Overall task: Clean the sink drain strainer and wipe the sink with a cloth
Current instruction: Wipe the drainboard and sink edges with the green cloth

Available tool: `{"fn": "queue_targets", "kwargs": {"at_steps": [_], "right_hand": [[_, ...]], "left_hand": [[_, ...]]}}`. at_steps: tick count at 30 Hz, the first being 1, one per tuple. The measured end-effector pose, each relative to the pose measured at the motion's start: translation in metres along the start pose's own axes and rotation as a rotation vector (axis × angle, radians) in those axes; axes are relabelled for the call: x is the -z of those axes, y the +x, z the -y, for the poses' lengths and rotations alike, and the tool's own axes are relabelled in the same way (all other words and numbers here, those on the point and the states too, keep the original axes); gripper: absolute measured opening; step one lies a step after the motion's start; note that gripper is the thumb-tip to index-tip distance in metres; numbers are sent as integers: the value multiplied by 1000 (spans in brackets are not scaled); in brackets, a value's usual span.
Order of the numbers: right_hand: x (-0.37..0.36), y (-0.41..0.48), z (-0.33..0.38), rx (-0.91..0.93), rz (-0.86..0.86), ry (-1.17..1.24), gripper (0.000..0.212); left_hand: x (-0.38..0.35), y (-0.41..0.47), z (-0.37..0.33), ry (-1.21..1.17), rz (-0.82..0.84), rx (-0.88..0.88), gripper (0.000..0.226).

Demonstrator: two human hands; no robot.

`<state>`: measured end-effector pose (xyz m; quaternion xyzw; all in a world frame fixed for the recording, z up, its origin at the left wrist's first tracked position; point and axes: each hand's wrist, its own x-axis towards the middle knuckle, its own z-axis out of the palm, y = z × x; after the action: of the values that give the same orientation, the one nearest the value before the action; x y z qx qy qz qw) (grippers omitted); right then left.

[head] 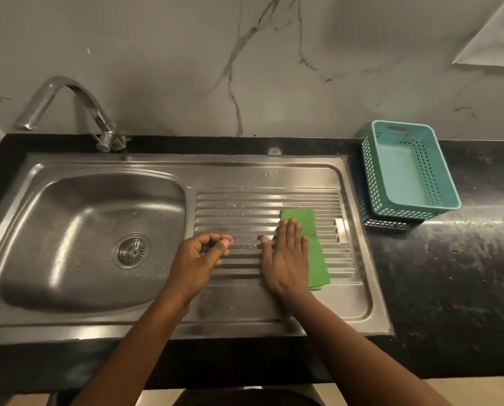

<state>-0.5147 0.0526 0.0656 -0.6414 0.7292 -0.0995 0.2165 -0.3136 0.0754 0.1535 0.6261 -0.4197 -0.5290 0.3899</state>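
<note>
The right grip (285,259), a bare hand, lay flat with its fingers straight and together, pressing on a folded green cloth (317,259) well to the right of the drain strainer (133,251). The palm covered the cloth's strainer-side half, so only its far strip and top corner showed. The cloth rested on the ribbed drainboard (244,206), which was dotted with water drops.

The left grip (203,253) hovered between the strainer and the cloth, at the drainboard's near-strainer edge. Its fingers were curled in toward the thumb, tips nearly meeting, and nothing could be seen held in them. It stood directly on the line from the cloth to the strainer.

The strainer itself sat seated in the floor of the steel sink (54,224) basin. Behind it and a little to the left, a chrome faucet (69,98) arched over the basin's back corner. Far right of the strainer, past the drainboard's edge, a teal basket (414,200) stood stacked on a darker basket (391,224) on the black desk (450,282) — close against the veined marble wall (244,68). Farther right and higher up, a sheet of paper (494,36) hung on that wall.
</note>
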Motion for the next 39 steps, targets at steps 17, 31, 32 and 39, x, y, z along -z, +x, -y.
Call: {"fn": "queue_targets", "kwargs": {"at_steps": [17,31,32,39], "right_hand": [[17,-14,-16,409,192,-216,67],[-19,-55,30,-63,56,14,94],[-31,-61,55,33,117,19,94],[-63,-66,142,507,333,-169,84]], "left_hand": [[-2,13,-20,-30,15,-2,14],[29,8,-12,-38,-8,10,15],[30,9,-13,-45,-14,12,14],[38,8,-19,-13,-5,5,12]]}}
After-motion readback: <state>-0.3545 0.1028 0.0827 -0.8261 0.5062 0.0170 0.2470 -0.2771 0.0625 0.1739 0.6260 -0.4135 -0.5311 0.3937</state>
